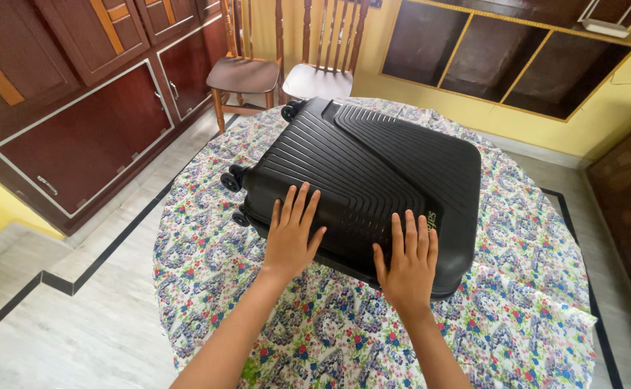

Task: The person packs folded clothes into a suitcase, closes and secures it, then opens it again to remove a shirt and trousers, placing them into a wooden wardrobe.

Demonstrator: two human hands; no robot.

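1. Your left hand [291,234] lies flat on the black suitcase [373,180], palm down, fingers stretched out and slightly fanned, thumb held off to the side. It grips nothing; it only rests on the ribbed shell.
2. Your right hand [407,263] lies flat as well, fingers straight and close together, pointing away from you. Its palm sits at the suitcase's near edge, with the heel of the hand over the rim.
3. The two hands are near each other, with a strip of ribbed shell between them.
4. The suitcase lies on its side under both hands and runs away from you on a slant. Its far corner lies beyond your fingertips.
5. The wheels [232,180] stick out just beyond your left hand, to its left, and another wheel shows at the far corner.
6. A small light label on the shell sits just beyond the fingertips of your right hand.
7. Under your wrists and all around the suitcase is a round table with a flowered cloth [524,288].
8. Well beyond both hands, past the table, stand two wooden chairs [247,72].
9. Far to the left of your left hand runs a dark wooden cupboard [85,137] along the wall.
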